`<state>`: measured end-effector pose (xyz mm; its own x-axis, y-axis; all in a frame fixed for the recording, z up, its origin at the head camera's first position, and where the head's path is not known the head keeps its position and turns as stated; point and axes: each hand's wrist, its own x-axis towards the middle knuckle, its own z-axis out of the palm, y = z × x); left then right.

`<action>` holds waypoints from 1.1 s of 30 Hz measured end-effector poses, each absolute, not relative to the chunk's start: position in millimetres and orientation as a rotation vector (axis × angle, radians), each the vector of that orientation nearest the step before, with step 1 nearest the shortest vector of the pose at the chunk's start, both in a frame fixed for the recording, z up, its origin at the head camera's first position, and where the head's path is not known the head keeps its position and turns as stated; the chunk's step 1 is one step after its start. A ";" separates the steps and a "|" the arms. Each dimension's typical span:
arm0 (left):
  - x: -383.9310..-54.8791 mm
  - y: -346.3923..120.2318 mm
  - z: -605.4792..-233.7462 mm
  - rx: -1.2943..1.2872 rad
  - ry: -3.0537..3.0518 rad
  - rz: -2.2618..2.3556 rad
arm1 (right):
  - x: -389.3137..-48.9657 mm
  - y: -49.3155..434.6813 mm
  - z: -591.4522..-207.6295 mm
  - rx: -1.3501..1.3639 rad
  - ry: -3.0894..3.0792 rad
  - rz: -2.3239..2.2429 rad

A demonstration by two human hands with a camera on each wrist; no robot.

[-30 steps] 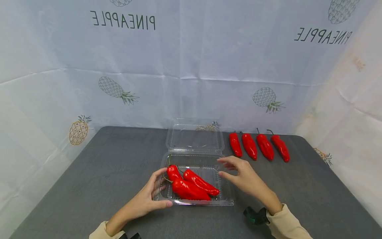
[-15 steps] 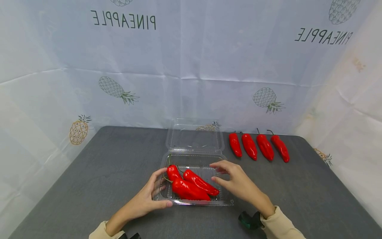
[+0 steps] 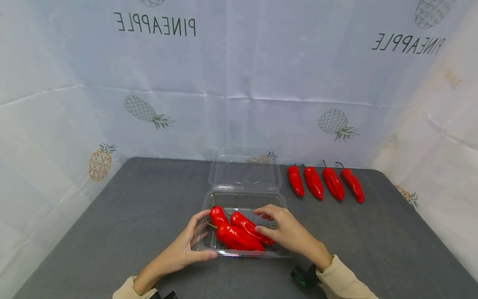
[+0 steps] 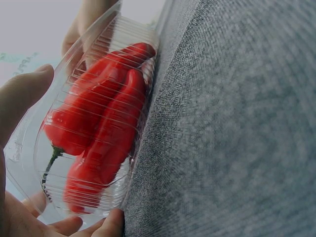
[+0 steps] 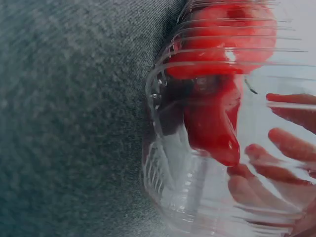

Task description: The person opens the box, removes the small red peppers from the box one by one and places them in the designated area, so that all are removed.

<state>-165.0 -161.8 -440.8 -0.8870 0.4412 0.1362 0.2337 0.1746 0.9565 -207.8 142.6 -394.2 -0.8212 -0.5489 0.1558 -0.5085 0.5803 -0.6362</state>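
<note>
A clear plastic clamshell box point(image 3: 244, 202) lies on the dark table with its lid point(image 3: 244, 170) tipped back. Inside are three red peppers: one along the front point(image 3: 239, 238), one behind it point(image 3: 242, 222), one at the left point(image 3: 218, 216) with its stem pointing back. My left hand point(image 3: 182, 247) holds the box's front left corner, thumb by the front rim and fingers along the left side. Over the box's right half hovers my right hand point(image 3: 284, 230), fingers loosely bent and holding nothing; it overlaps the tip of the rear pepper. The right wrist view shows its fingers point(image 5: 286, 145) through the clear wall.
Several more red peppers point(image 3: 313, 182) lie in a row at the table's back right, beside the lid. Behind the table point(image 3: 149, 207) hangs a pale cloth point(image 3: 209, 120) printed with pineapples. A dark wrist device point(image 3: 304, 276) sits under the right wrist.
My right hand has moved left and slightly toward me, from the box's right rim to over the rear pepper's tip. The left hand and the peppers have stayed put.
</note>
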 end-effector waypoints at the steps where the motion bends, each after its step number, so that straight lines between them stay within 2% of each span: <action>1: -165.0 -161.6 -440.9 0.659 2.269 1.799 | -208.3 141.4 -394.3 -0.908 2.743 -1.063; 10: -165.2 -161.7 -441.9 0.660 2.284 1.794 | -211.4 131.2 -394.1 -0.869 2.733 -0.981; 33: -164.6 -160.8 -442.3 0.665 2.290 1.788 | -216.7 118.0 -403.3 -1.007 2.732 -0.796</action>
<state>-164.6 -160.8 -442.3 -0.8882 0.4368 0.1426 0.2442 0.1856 0.9518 -216.7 118.0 -403.3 -0.7706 -0.6341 0.0638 -0.5692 0.6398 -0.5164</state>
